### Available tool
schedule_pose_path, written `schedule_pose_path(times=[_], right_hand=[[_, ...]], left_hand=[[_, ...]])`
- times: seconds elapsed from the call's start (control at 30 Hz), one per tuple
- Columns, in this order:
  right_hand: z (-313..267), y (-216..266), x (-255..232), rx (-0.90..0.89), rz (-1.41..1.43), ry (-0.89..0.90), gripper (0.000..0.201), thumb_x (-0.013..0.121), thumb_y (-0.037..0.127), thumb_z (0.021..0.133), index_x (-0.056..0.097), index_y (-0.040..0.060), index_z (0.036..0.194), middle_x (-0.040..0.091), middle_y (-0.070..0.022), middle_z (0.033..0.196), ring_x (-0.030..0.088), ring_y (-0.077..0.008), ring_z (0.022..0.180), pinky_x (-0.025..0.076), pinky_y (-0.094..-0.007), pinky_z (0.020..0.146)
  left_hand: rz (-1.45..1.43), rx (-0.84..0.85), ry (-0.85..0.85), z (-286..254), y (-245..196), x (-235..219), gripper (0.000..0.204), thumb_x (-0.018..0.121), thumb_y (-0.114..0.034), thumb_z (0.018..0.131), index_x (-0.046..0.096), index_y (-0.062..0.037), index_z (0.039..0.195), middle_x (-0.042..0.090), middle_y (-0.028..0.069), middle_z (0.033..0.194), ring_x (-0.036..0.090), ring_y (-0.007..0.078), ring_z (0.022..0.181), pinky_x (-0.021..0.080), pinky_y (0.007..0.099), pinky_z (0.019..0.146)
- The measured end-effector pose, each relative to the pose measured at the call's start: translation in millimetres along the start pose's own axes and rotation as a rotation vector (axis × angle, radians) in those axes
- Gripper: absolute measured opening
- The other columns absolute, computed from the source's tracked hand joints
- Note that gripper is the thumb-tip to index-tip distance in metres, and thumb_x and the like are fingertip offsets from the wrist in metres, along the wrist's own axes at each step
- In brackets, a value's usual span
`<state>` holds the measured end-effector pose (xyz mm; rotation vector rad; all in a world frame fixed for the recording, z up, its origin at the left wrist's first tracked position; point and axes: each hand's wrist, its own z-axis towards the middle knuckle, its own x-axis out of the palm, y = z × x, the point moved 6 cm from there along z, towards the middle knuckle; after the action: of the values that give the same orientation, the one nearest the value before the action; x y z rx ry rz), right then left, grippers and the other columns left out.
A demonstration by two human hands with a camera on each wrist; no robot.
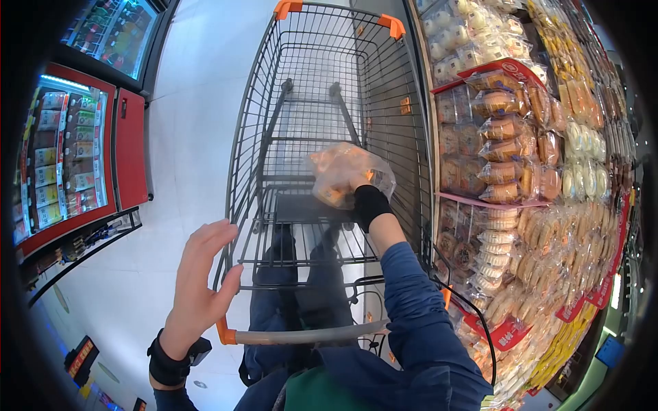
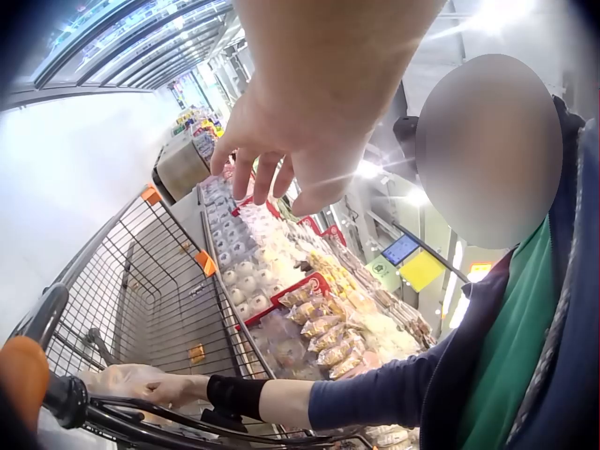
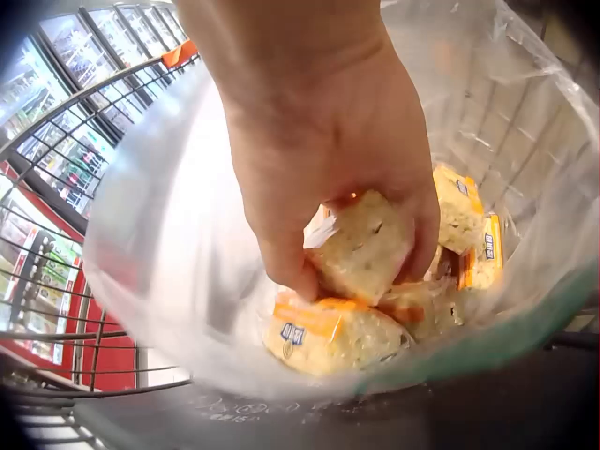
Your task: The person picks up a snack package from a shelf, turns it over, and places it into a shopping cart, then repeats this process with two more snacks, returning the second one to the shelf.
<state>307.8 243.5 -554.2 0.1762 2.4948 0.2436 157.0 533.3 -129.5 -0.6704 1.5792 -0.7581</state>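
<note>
Inside the shopping cart [image 1: 336, 260] lies a clear plastic bag [image 1: 322, 164]. My right hand [image 3: 328, 159] reaches down into the bag and pinches a small wrapped biscuit pack [image 3: 366, 246] between thumb and fingers. Under it and beside it sit several more packs with orange-and-clear wrappers, one a front pack [image 3: 328, 337] with a blue label. Left of the cart's near corner, my left hand [image 1: 199, 281] is raised with its fingers extended and thumb apart, holding nothing. The cart's handle [image 1: 308, 334] runs close in front of my body.
Shelves of bagged bread and cakes [image 1: 504, 137] stand right along the cart's side. To the left, across the white floor [image 1: 185, 103], are a red-framed drinks fridge [image 1: 68, 151] and another glass-front cooler [image 1: 113, 34]. A black cable [image 1: 480, 315] hangs by my right sleeve.
</note>
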Motion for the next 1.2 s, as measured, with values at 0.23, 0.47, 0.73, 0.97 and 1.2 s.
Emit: schedule_pose_path(times=[0.23, 0.47, 0.73, 0.97, 1.2], right_hand=[[-113, 21, -63, -0.142, 0.194, 0.203, 0.056, 0.073, 0.018, 0.07, 0.056, 0.0006, 0.12, 0.064, -0.0186, 0.105, 0.063, -0.0291, 0.094, 0.049, -0.0384, 0.082], [-331, 85, -151, -0.669, 0.519, -0.141, 0.065, 0.071, 0.013, 0.075, 0.041, 0.0031, 0.133, 0.057, -0.014, 0.115, 0.055, -0.0234, 0.108, 0.042, -0.0315, 0.094], [-473, 46, -112, -0.652, 1.182, -0.611, 0.07, 0.067, 0.002, 0.079, 0.029, 0.0025, 0.138, 0.043, -0.0108, 0.129, 0.045, -0.0182, 0.118, 0.04, -0.0321, 0.098], [-544, 1, -73, -0.844, 1.52, -0.662, 0.059, 0.044, 0.027, 0.096, 0.022, -0.0005, 0.143, 0.04, -0.0099, 0.135, 0.039, -0.0177, 0.125, 0.032, -0.0307, 0.103], [-643, -82, -30, -0.864, 1.59, -0.868, 0.083, 0.073, 0.009, 0.08, 0.018, 0.0102, 0.143, 0.042, -0.0125, 0.135, 0.048, -0.0249, 0.12, 0.045, -0.0379, 0.095]], left_hand=[[-0.06, 0.162, -0.011, -7, -26, 3, 0.048, 0.065, 0.002, 0.075, 0.052, -0.0031, 0.121, 0.053, 0.0176, 0.123, 0.051, 0.0358, 0.114, 0.039, 0.0417, 0.098], [-0.107, 0.301, 0.079, -8, -47, 22, 0.043, 0.063, -0.001, 0.079, 0.051, -0.0021, 0.121, 0.054, 0.0153, 0.12, 0.053, 0.0321, 0.112, 0.042, 0.0368, 0.095], [-0.239, 0.643, 0.281, -23, -140, 62, 0.052, 0.069, -0.005, 0.076, 0.05, -0.0045, 0.124, 0.05, 0.014, 0.13, 0.051, 0.0313, 0.117, 0.042, 0.0372, 0.098], [-0.261, 0.808, 0.29, -79, -221, 133, 0.066, 0.073, -0.008, 0.074, 0.042, -0.0064, 0.133, 0.033, 0.0183, 0.143, 0.043, 0.0368, 0.126, 0.041, 0.0407, 0.101], [-0.357, 0.95, 0.337, -147, -290, 200, 0.081, 0.077, -0.002, 0.069, 0.035, -0.006, 0.137, 0.033, 0.0179, 0.144, 0.04, 0.0361, 0.129, 0.04, 0.0398, 0.102]])
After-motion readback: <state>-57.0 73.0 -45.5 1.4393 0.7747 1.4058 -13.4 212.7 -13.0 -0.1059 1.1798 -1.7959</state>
